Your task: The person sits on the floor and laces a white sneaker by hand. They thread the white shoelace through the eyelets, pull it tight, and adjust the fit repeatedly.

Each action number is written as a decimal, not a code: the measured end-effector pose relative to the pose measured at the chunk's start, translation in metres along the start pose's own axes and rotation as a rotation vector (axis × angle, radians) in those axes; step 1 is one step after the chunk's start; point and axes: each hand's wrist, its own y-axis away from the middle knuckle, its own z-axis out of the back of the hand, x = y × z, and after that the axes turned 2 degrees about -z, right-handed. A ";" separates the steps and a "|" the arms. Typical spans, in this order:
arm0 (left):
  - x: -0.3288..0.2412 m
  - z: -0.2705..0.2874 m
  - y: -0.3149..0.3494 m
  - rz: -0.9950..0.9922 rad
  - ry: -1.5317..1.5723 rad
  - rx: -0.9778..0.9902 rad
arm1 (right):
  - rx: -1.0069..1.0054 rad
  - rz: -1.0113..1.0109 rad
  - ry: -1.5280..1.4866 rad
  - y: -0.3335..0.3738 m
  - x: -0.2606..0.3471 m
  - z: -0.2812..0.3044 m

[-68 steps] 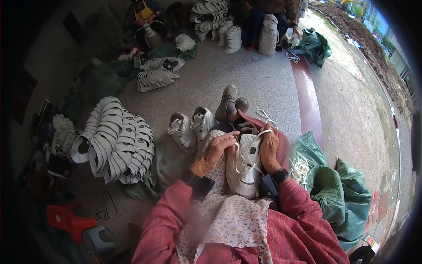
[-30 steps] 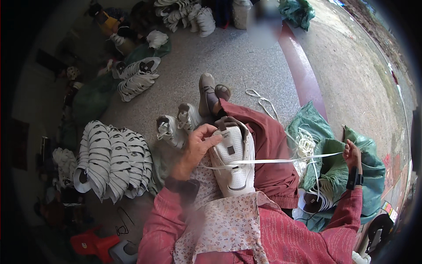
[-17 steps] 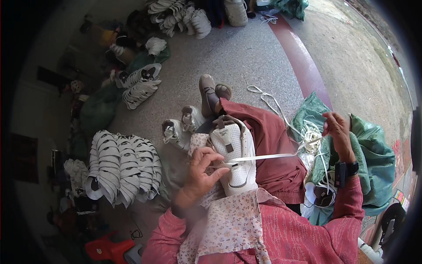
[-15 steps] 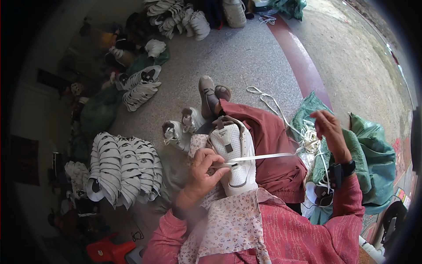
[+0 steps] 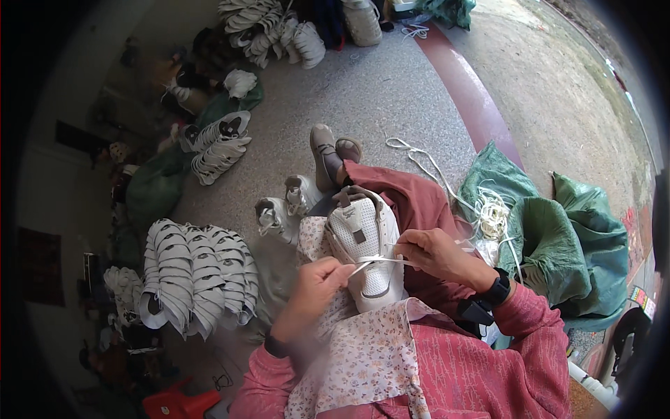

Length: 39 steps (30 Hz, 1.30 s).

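Observation:
On my lap, over a floral apron (image 5: pixel 363 349), lies a white shoe upper (image 5: pixel 377 285) with a perforated tongue and a small grey patch. A flat white shoelace (image 5: pixel 377 259) crosses its throat near the toe end. Left of the upper, my left hand (image 5: pixel 315 285) is closed, pinching one length of the lace between thumb and finger. On the other side my right hand (image 5: pixel 438 255) pinches the other length close to the eyelet edge. Both lengths meet over the middle of the upper.
Stacked white shoe uppers (image 5: pixel 199 272) stand at the left, with more uppers at the back. Two laced shoes (image 5: pixel 286 202) sit by my legs. To the right, a tangle of white laces (image 5: pixel 492 213) rests on a green sack (image 5: pixel 551 244). A red stool (image 5: pixel 180 401) is at lower left.
My right hand has come in from the far right down to the upper's edge. The lace, earlier stretched out rightward, now crosses over the upper between both hands.

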 end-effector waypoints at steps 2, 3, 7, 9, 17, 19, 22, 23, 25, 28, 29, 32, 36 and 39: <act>-0.001 0.010 -0.003 -0.113 0.038 -0.080 | 0.044 -0.035 -0.108 0.001 -0.002 0.004; 0.001 0.015 -0.007 -0.215 -0.155 -0.143 | 0.053 -0.028 -0.142 0.001 -0.006 0.004; -0.012 0.026 -0.019 -0.585 -0.684 -0.297 | 0.075 0.030 -0.175 -0.006 -0.015 0.001; -0.034 0.011 -0.027 -0.728 -0.641 -0.323 | 0.104 -0.026 -0.252 -0.008 -0.014 0.002; -0.028 -0.024 -0.059 -0.638 -0.506 0.014 | 0.213 -0.327 -0.459 -0.011 0.004 0.014; -0.026 -0.021 -0.064 -0.554 -0.388 0.076 | 0.222 -0.315 -0.507 -0.013 -0.002 0.012; -0.031 -0.015 -0.069 -0.383 -0.225 0.192 | 0.170 -0.271 -0.533 -0.012 -0.011 0.005; -0.028 -0.017 -0.068 -0.408 -0.215 0.162 | 0.145 -0.264 -0.431 -0.010 -0.002 0.005; -0.027 -0.018 -0.065 -0.371 -0.164 0.160 | -0.013 0.116 -0.021 -0.011 -0.014 -0.006; -0.030 -0.022 -0.062 -0.355 -0.117 0.148 | 0.009 0.141 0.039 -0.010 -0.006 -0.005; -0.032 -0.024 -0.064 -0.351 -0.096 0.155 | 0.048 0.085 -0.077 -0.009 -0.007 -0.001; -0.037 -0.028 -0.066 -0.345 -0.072 0.160 | 0.142 0.046 -0.275 -0.007 -0.010 0.007; -0.036 -0.029 -0.066 -0.388 -0.134 0.142 | -0.023 -0.045 -0.064 -0.002 0.010 -0.003; -0.036 -0.029 -0.063 -0.397 -0.135 0.151 | -0.114 0.280 0.402 -0.003 0.008 -0.009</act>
